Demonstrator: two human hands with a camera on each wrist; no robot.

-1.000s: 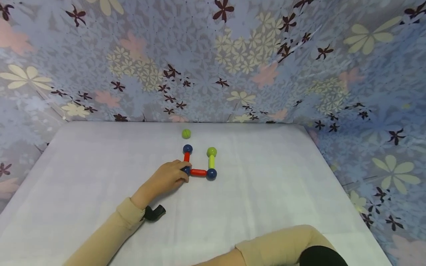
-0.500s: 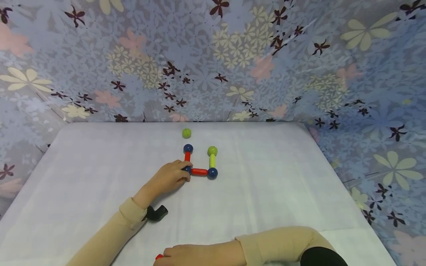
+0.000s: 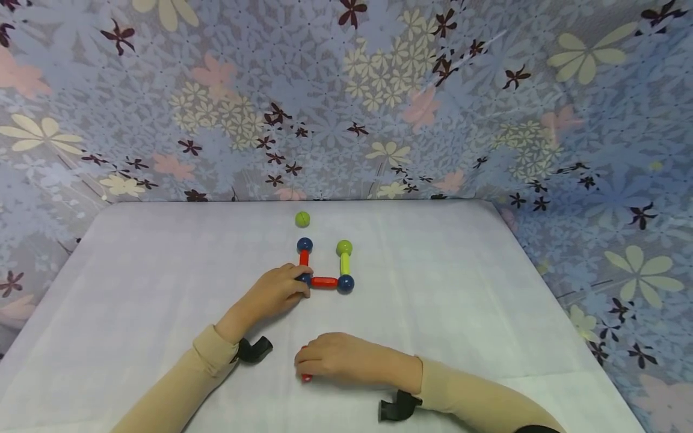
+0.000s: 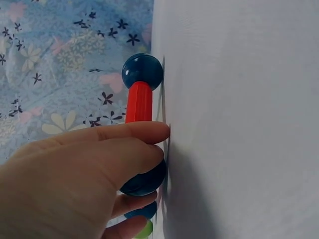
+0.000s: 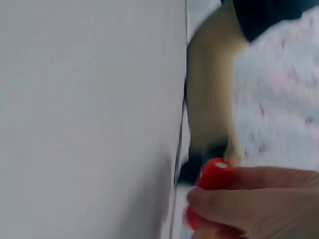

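Head view, red stick [image 3: 306, 377] in right hand [image 3: 346, 359]

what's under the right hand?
A red rod pokes out beneath the right hand; the wrist view shows its fingers curled round it. The rod's remaining length is covered.

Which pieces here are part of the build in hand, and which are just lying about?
In hand:
left hand on blue ball
U-frame of rods and balls
right hand holding red rod

Lying about:
loose green ball
white table
flowered backdrop
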